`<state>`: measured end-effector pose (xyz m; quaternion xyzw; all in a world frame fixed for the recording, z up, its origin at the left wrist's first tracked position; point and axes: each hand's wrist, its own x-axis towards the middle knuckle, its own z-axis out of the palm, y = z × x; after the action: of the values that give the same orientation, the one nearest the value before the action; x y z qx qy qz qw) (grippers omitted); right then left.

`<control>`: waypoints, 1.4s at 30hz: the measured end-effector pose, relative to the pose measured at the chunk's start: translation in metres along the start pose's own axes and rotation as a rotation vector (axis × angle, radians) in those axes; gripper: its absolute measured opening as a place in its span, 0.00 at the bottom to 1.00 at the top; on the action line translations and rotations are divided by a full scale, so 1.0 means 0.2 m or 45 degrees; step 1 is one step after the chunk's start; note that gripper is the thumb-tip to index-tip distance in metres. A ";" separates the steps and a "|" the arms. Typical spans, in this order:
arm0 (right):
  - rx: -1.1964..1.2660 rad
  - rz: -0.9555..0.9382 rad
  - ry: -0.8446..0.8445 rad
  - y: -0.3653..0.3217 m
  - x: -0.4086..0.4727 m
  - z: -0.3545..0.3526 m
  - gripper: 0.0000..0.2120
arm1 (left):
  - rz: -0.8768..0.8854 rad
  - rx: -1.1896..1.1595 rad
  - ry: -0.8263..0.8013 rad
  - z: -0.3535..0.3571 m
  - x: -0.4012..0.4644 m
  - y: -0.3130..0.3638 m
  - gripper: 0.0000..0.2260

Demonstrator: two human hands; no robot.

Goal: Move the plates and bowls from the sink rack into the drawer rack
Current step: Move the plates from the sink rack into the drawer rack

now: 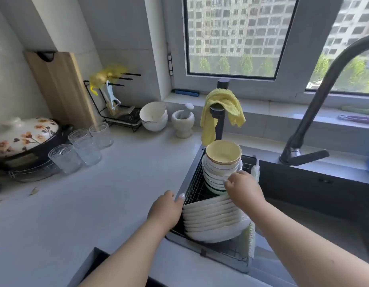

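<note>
Sink rack (193, 184), black wire, sits in the sink's left end w/ all the dishes in it. Far half: stack of bowls (219, 170) on its side, yellow-lined bowl (223, 152) facing up at the far end. Near half: row of white plates (212, 219) standing on edge, packed tight.

Left hand (166, 208) rests on the counter (96, 204) at the rack's left rim, fingers relaxed, fingertips over the edge touching the rim, grasping nothing. Right hand (242, 188) is over the gap btwn bowls and plates, fingers curled down at the farthest plate's rim; can't tell if it actually grips it.

Dark opening at bottom edge, near the left forearm; contents not visible.

Yellow cloth (223, 109) hangs on a black post behind the rack. Black tap (316, 104) to the right. Four glasses (84, 147) and a flowered pot (24, 137) on the counter's left.
</note>
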<state>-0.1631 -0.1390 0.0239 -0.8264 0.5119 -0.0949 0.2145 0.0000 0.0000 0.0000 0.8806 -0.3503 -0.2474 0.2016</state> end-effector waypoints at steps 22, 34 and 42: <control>0.092 0.555 -0.511 0.18 0.34 -0.02 0.11 | -0.618 -0.349 -0.253 0.12 0.27 0.14 0.03; 0.330 0.638 -0.449 0.19 0.31 -0.08 0.08 | -0.609 -0.422 -0.228 0.09 0.27 0.14 0.13; 0.491 0.644 -0.349 0.17 0.27 -0.14 0.10 | -0.617 -0.710 -0.175 0.00 0.17 0.23 0.06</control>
<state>-0.1760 -0.2067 0.0296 -0.6228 0.6395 -0.0220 0.4502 -0.0027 -0.0556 0.0141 0.8305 -0.0638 -0.4324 0.3453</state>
